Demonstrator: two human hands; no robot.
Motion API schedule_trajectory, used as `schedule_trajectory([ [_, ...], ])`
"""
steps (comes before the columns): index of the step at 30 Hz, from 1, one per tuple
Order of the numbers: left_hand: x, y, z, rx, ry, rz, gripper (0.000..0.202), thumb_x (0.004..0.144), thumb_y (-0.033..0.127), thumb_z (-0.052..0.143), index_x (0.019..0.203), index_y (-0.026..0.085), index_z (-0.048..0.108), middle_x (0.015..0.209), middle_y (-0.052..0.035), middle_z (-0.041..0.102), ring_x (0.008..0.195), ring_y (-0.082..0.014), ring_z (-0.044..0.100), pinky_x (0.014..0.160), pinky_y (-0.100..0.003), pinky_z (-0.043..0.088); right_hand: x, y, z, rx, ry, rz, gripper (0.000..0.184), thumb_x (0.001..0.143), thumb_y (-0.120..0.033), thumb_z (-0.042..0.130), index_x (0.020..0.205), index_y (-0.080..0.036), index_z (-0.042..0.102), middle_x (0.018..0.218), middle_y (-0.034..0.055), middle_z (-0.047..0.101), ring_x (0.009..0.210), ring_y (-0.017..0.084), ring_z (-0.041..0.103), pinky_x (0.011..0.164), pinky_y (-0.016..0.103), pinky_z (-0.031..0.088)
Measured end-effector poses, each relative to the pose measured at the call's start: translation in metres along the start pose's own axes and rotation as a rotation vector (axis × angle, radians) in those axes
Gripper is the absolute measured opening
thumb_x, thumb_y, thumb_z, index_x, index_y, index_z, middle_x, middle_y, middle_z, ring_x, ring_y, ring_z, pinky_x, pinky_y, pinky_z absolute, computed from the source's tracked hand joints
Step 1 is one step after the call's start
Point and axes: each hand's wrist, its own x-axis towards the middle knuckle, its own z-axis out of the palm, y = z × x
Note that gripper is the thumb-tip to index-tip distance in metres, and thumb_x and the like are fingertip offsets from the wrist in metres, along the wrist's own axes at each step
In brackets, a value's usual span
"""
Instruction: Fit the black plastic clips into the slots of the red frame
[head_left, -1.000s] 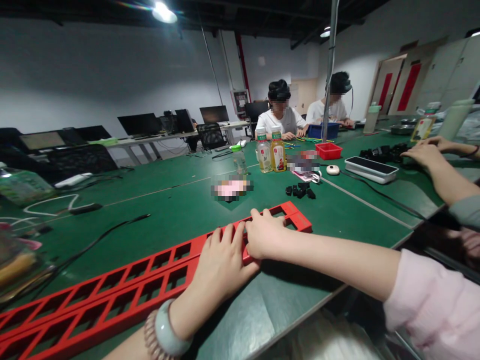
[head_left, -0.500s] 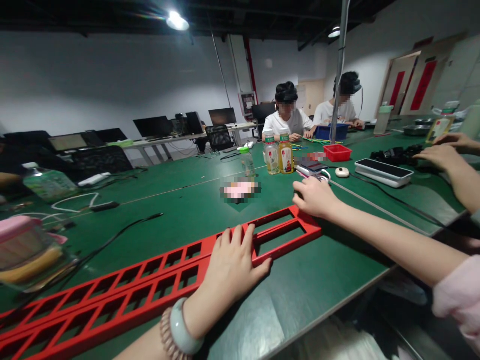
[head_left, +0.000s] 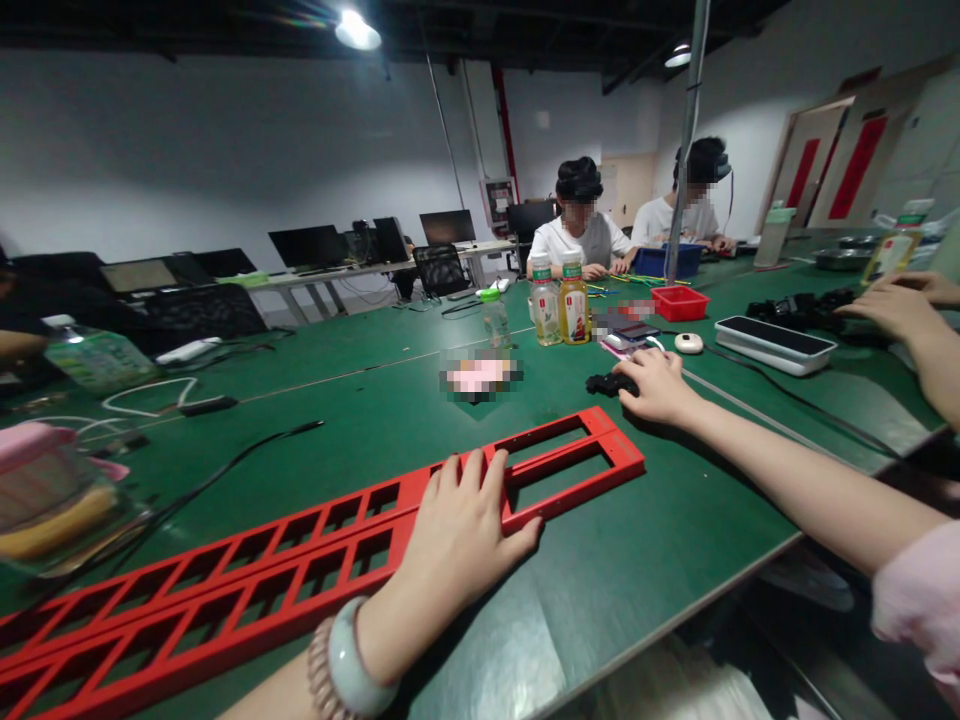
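Observation:
A long red slotted frame [head_left: 559,495] lies slantwise on the green table, with a row of small openings and two long openings at its right end. My left hand [head_left: 465,520] rests on it, palm down and fingers spread, just left of the long openings. Beyond the frame's right end, my right hand [head_left: 664,390] has its fingers curled over a small knobbly black part [head_left: 609,384] close to the tabletop. Part of that black part is hidden under the fingers, and its exact kind does not show.
Two bottled drinks [head_left: 574,305], a red bin [head_left: 681,302] and a white device with a dark top [head_left: 776,342] stand beyond my right hand. A co-worker's hand [head_left: 892,305] is at right beside more black parts [head_left: 799,305]. A black cable [head_left: 247,455] lies at left.
My right hand has left the red frame's right corner and shifted slightly right. A black part now shows under its fingers. My left hand stays on the frame.

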Motion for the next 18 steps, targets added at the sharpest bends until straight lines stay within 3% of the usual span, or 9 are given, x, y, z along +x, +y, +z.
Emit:
schedule_trajectory([
  [2,0.0,0.0,0.0,-0.002,-0.001,0.002,0.066,0.075,0.056,0.044,0.123,0.011,0.042,0.114,-0.0162,0.049,0.107,-0.0326,0.043,0.09,-0.045,0.036,0.012,0.002,-0.001,0.02,-0.005,0.018,0.031,0.075,-0.034,0.047,0.102,-0.022,0.059,0.11,0.0105,0.054,0.104,0.029,0.041,0.085,0.047,0.028],
  [4,0.0,0.0,-0.001,-0.007,-0.002,0.002,0.066,0.075,0.056,0.044,0.123,0.011,0.042,0.114,-0.0162,0.05,0.106,-0.0326,0.043,0.09,-0.045,0.036,0.028,0.003,-0.003,0.066,-0.099,0.007,0.034,0.075,-0.039,0.049,0.104,-0.024,0.058,0.113,0.0101,0.054,0.104,0.029,0.042,0.084,0.046,0.031],
  [8,-0.001,0.0,0.0,-0.016,0.009,-0.006,0.064,0.074,0.056,0.045,0.122,0.013,0.043,0.114,-0.0156,0.05,0.106,-0.0323,0.043,0.09,-0.045,0.036,0.051,-0.004,0.002,0.076,-0.24,-0.011,0.056,0.068,-0.056,0.054,0.116,-0.028,0.052,0.12,0.0123,0.049,0.11,0.035,0.039,0.083,0.052,0.033],
  [14,-0.001,-0.001,0.001,-0.006,0.002,-0.004,0.065,0.074,0.056,0.045,0.121,0.012,0.044,0.117,-0.0176,0.048,0.108,-0.0344,0.042,0.089,-0.048,0.035,0.042,-0.012,0.023,0.038,-0.31,-0.089,0.045,0.074,-0.051,0.05,0.115,-0.033,0.054,0.113,0.0102,0.053,0.105,0.031,0.046,0.085,0.056,0.031],
  [18,0.0,-0.001,0.002,-0.033,0.01,-0.003,0.063,0.074,0.056,0.046,0.121,0.013,0.045,0.115,-0.0164,0.049,0.107,-0.0336,0.042,0.088,-0.048,0.036,0.039,-0.005,0.025,0.037,-0.319,-0.06,0.04,0.078,-0.048,0.046,0.113,-0.033,0.055,0.11,0.0098,0.056,0.103,0.03,0.049,0.084,0.053,0.032],
])
